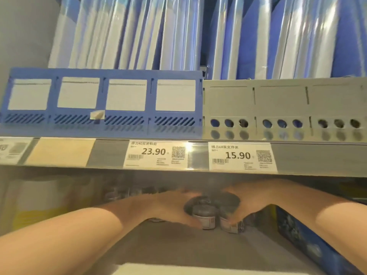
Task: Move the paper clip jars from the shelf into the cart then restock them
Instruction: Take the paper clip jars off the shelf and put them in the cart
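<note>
1. Store shelving fills the view: an upper shelf (258,135) packed with upright blue and clear folders (139,32), and a dim lower shelf (168,245) beneath its price rail.
2. At far left on the upper shelf stands a blue file rack (103,74) with four compartments. Below it, on the lower shelf, sits something pale yellow, too blurred to identify.
3. Next comes the left grip (174,207), reaching in under the rail, fingers curled round the left side of a cluster of paper clip jars (204,215).
4. These jars, small, dark-lidded and labelled, stand on the lower shelf between both hands, touching one another. Fainter jars show behind the left grip.
5. Above them the rail carries two price tags: 23.90 (155,153) and, to its right, 15.90 (241,156).
6. On the far side, the right grip (248,205) clasps the cluster, thumb low against a jar.
7. Further right, a grey file rack (284,104) with round holes stands just beside the blue one. Below it, a dark blue box (297,235) lies at the lower shelf's right edge.
</note>
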